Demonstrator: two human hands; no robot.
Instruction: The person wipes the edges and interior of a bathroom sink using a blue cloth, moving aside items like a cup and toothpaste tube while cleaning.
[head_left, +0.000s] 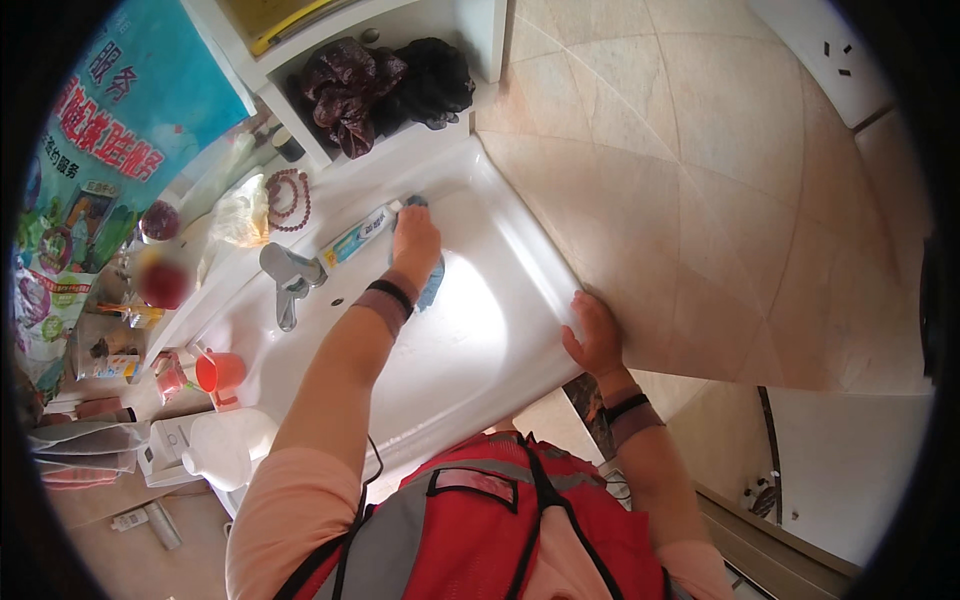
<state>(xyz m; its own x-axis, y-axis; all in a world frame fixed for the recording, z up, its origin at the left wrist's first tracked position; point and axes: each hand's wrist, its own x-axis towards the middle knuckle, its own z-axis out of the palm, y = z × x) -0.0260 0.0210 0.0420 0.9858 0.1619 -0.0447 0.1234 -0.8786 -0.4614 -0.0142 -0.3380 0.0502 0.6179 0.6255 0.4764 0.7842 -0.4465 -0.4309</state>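
A white ceramic washbasin (525, 247) lies before me. Inside it, near the back rim, my left hand (417, 241) is closed on a blue-grey cloth (431, 289), which shows on both sides of the fingers. Beside that hand, between it and the chrome faucet (292, 274), a toothpaste tube (360, 236) lies on the basin's back ledge. My right hand (596, 334) rests at the basin's right outer edge, fingers apart, holding nothing. Part of the cloth is hidden under the left hand.
Left of the basin stand a red plastic cup (220, 371) and a white plastic jug (229, 450). A beaded bracelet (289, 199) lies behind the faucet. Dark bundled fabric (352, 90) fills a white shelf compartment (322, 146) at the back. A tiled wall (675, 187) borders the right side.
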